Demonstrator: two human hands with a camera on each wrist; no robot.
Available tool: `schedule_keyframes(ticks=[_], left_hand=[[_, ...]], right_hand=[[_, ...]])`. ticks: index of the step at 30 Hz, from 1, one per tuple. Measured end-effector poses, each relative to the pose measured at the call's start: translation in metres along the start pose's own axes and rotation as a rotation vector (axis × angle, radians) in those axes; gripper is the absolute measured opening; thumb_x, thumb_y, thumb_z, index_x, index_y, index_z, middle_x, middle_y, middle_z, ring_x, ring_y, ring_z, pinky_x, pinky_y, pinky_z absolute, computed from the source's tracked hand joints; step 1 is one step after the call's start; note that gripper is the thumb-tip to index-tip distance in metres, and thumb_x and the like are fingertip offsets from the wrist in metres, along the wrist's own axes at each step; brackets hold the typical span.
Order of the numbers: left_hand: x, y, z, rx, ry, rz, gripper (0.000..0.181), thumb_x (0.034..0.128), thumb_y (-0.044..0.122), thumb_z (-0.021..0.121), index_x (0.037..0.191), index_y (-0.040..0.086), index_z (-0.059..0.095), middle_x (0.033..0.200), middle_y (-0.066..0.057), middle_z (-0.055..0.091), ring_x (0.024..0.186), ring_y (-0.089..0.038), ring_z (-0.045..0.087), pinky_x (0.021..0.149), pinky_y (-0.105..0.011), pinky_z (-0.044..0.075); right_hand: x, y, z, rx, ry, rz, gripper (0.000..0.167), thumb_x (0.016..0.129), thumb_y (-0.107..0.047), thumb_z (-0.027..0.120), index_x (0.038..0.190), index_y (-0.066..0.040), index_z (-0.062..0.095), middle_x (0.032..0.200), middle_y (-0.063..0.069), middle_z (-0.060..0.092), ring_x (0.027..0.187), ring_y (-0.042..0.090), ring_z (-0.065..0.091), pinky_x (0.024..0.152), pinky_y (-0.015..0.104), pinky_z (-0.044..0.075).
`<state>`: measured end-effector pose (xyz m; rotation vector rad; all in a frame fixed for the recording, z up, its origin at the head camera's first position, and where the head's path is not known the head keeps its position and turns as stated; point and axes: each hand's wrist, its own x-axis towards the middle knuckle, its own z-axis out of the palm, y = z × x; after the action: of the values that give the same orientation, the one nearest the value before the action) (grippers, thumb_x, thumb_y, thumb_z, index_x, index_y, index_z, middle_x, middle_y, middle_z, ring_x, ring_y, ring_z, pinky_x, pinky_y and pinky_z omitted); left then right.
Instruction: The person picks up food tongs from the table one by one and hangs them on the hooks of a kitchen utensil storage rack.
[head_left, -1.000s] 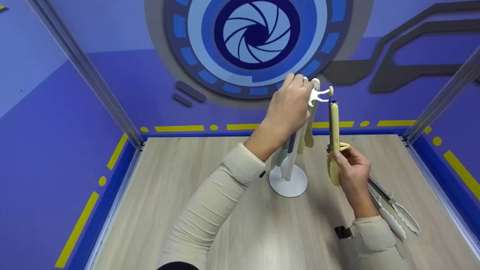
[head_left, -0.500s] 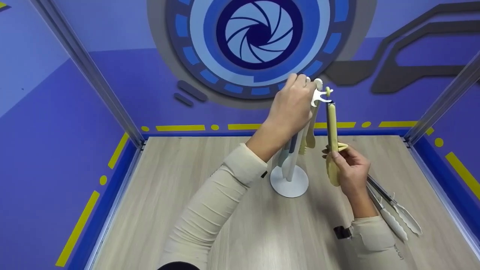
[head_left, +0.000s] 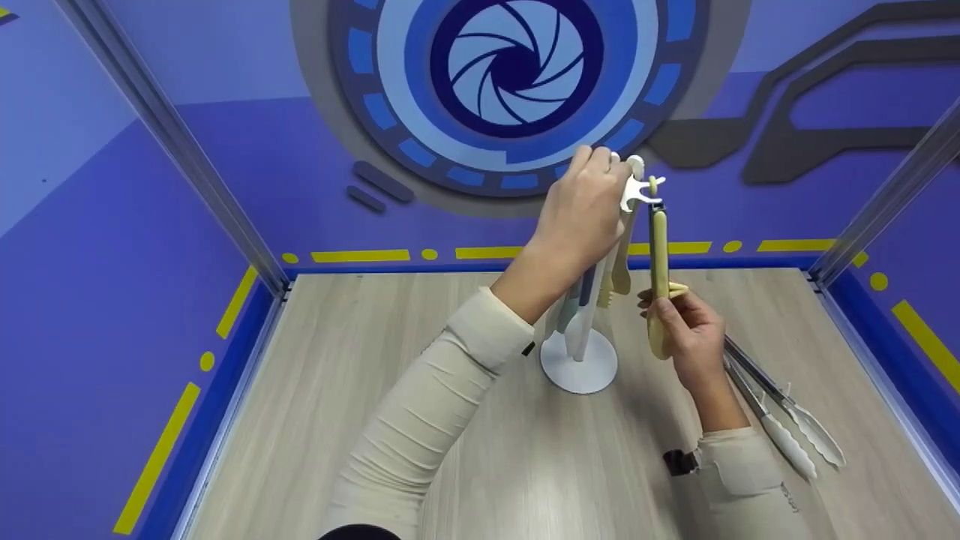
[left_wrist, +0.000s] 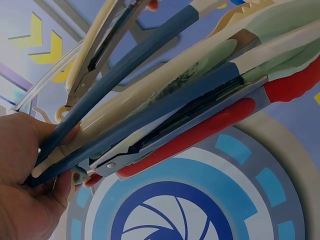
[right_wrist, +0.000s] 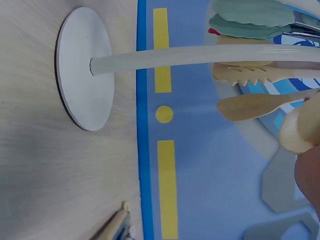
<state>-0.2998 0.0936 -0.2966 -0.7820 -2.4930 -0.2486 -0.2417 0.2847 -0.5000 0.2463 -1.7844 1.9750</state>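
While our left hand [head_left: 587, 201] grips the rack [right_wrist: 150, 58], our right hand [head_left: 694, 339] pinches tongs [head_left: 660, 255] we're likely hanging; next, we'd seat their ring [head_left: 653, 190].

A small booth [head_left: 67, 247], like a display or demonstration stall, is enclosing the left hand [head_left: 581, 210]: a blue-purple printed wall [head_left: 247, 172] with a shutter emblem [head_left: 516, 67] is standing beyond it, a metal corner post [head_left: 156, 112] is rising to its left, and a wood-grain worktop [head_left: 360, 337] is spreading beneath.
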Motion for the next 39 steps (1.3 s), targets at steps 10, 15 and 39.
schedule_keyframes(ticks=[10,15,39], left_hand=[[0.001,0.000,0.001,-0.003,-0.010,-0.007,0.025,0.1007,0.013,0.063,0.125,0.015,0.071,0.120,-0.003,0.070,0.113,-0.018,0.061,0.098,-0.024,0.058],[0.000,-0.002,0.001,0.010,-0.008,-0.009,0.028,0.0991,0.011,0.063,0.126,0.015,0.071,0.120,-0.002,0.070,0.113,-0.019,0.061,0.103,-0.024,0.057],[-0.005,-0.022,-0.009,-0.191,-0.113,0.010,0.057,0.0973,0.041,0.078,0.142,0.012,0.058,0.126,-0.001,0.072,0.114,-0.021,0.059,0.104,-0.033,0.049]], right_hand=[[0.005,0.019,0.016,-0.089,0.039,-0.063,0.020,0.105,0.001,0.061,0.108,0.017,0.072,0.091,-0.001,0.079,0.085,0.012,0.076,0.081,0.020,0.062],[0.009,0.027,0.028,-0.159,0.079,-0.118,0.018,0.104,0.002,0.063,0.100,0.015,0.075,0.088,-0.008,0.079,0.080,0.005,0.074,0.078,0.017,0.060],[0.015,0.034,0.027,-0.181,0.090,-0.088,0.022,0.106,-0.002,0.061,0.101,0.016,0.073,0.088,-0.010,0.077,0.084,0.004,0.074,0.079,0.017,0.059]])
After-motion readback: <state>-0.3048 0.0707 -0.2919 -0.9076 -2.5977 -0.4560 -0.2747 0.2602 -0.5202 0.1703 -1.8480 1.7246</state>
